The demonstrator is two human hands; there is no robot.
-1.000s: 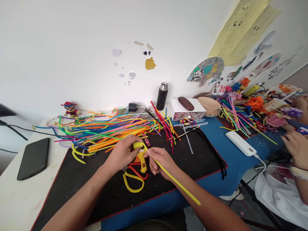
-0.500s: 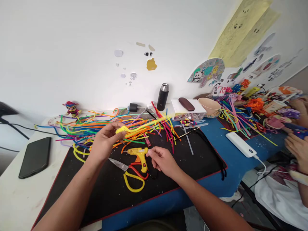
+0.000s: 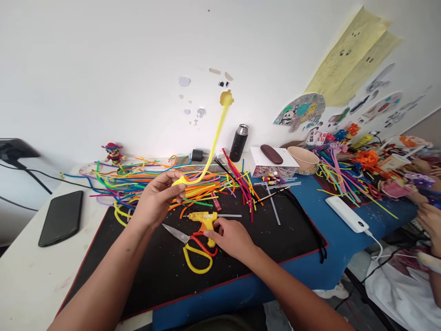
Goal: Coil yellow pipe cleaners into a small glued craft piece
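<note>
Below white wall (image 3: 120, 69), black mat (image 3: 161, 276)

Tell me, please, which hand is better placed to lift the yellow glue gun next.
Probably the right hand: its fingers are at the yellow glue gun, while the left hand is occupied holding the yellow pipe cleaner.

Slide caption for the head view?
Left hand holds a yellow pipe cleaner; right hand grips the glue gun by the scissors.
</note>
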